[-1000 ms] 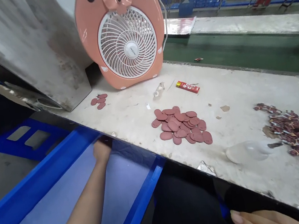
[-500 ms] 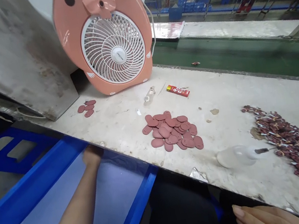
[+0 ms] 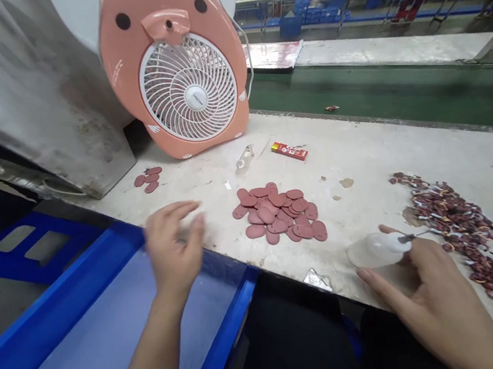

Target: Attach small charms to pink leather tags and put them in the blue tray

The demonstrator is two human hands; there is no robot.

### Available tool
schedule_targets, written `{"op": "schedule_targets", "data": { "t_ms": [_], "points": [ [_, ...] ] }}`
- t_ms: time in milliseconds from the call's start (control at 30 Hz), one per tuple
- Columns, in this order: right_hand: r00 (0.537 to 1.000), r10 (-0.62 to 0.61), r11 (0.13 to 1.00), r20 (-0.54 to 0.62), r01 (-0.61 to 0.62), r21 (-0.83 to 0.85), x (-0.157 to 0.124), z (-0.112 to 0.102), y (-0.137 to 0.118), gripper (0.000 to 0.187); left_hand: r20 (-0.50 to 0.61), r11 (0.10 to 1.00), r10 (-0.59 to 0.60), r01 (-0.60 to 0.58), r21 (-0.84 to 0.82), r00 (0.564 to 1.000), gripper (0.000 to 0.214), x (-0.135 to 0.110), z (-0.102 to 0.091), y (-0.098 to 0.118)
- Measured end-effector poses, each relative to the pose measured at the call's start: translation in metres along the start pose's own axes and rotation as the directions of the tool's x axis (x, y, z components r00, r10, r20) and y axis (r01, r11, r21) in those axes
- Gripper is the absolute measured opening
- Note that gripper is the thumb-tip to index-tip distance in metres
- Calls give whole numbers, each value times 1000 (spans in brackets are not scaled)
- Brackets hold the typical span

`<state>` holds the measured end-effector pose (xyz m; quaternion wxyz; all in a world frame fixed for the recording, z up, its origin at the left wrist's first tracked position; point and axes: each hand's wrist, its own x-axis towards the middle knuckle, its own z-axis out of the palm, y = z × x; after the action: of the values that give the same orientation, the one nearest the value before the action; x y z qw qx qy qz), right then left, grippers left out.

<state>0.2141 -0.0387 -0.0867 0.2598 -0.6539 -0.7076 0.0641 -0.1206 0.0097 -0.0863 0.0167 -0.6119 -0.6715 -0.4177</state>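
Note:
My left hand (image 3: 175,243) hovers at the table's front edge, thumb and fingers apart with nothing between them. Just right of it lies a loose pile of flat, oval, reddish-brown pieces (image 3: 280,213), some with small holes. On its side on the table is a translucent white squeeze bottle (image 3: 375,250) with a thin dark needle-like tip. My right hand (image 3: 429,286) is around this bottle, thumb on the near side and a finger on the far side. Beyond its tip spreads a heap of small dark-red looped pieces (image 3: 465,223).
An orange animal-faced fan (image 3: 181,63) stands at the back beside a metal box (image 3: 34,100). A red packet (image 3: 289,151) and several more oval pieces (image 3: 150,180) lie on the table. Below the front edge is a blue bin (image 3: 111,333); behind runs a green belt (image 3: 377,90).
My left hand has come up from over the blue bin to the table edge, its fingers now spread. My right hand has moved forward and left, around the bottle. The view has shifted slightly.

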Motion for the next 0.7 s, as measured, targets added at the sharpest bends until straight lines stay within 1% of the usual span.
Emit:
{"op": "schedule_targets", "data": {
  "t_ms": [33, 67, 100, 133, 167, 200, 233, 300, 333, 367, 400, 433, 467, 500, 533, 567, 633, 700],
  "points": [
    [999, -39, 999, 31, 40, -28, 5, 1, -4, 52, 121, 996, 85, -82, -25, 989, 26, 10, 7, 12],
    [998, -58, 998, 39, 59, -30, 7, 1, -7, 47, 228, 988, 151, -143, -51, 962, 27, 20, 13, 21],
    [997, -61, 998, 41, 62, -13, 8, 2, -8, 43, 311, 980, 199, -185, -75, 929, 26, 30, 20, 28],
    [998, -55, 998, 44, 54, 18, 6, 2, -7, 40, 370, 973, 228, -207, -96, 901, 24, 38, 24, 32],
    [998, -39, 997, 44, 37, 61, 3, 1, -6, 38, 406, 970, 242, -214, -113, 881, 21, 44, 27, 35],
    [999, -22, 993, 29, 19, 118, -1, 1, -4, 36, 418, 970, 241, -207, -126, 876, 19, 47, 28, 38],
    [1000, -4, 981, 5, 3, 193, -6, -1, -3, 34, 409, 973, 228, -187, -138, 884, 19, 47, 27, 41],
    [998, 45, 920, -51, -22, 391, -17, -5, -4, 27, 347, 978, 180, -130, -164, 920, 23, 39, 20, 50],
    [995, 81, 876, -63, -41, 481, -21, -8, -7, 25, 317, 977, 133, -71, -199, 939, 26, 31, 14, 56],
    [992, 114, 833, -51, -68, 549, -23, -11, -12, 24, 308, 969, 78, 1, -248, 948, 28, 20, 8, 64],
    [991, 135, 800, -17, -99, 592, -24, -15, -18, 24, 329, 946, 11, 97, -310, 944, 28, 8, 2, 74],
    [990, 141, 780, 28, -128, 613, -24, -19, -24, 24, 438, 844, -112, 317, -432, 892, 25, -4, -3, 84],
    [990, 123, 771, 72, -141, 621, -22, -23, -31, 24, 556, 725, -176, 489, -485, 813, 22, -18, -7, 95],
    [989, 95, 760, 110, -144, 634, -20, -26, -38, 24, 647, 633, -196, 599, -491, 737, 19, -30, -10, 105],
    [988, 61, 736, 144, -142, 662, -17, -28, -44, 24, 720, 554, -194, 680, -480, 666, 17, -42, -12, 114],
    [983, 26, 694, 180, -147, 705, -14, -29, -49, 24, 780, 497, -167, 734, -462, 604, 16, -53, -12, 122],
    [962, -24, 557, 274, -215, 802, -11, -30, -54, 26, 862, 375, -106, 823, -426, 495, 16, -70, -11, 133],
    [920, -73, 405, 384, -325, 854, -10, -29, -55, 26, 924, 210, -53, 909, -360, 378, 16, -81, -7, 137]
  ]
}}
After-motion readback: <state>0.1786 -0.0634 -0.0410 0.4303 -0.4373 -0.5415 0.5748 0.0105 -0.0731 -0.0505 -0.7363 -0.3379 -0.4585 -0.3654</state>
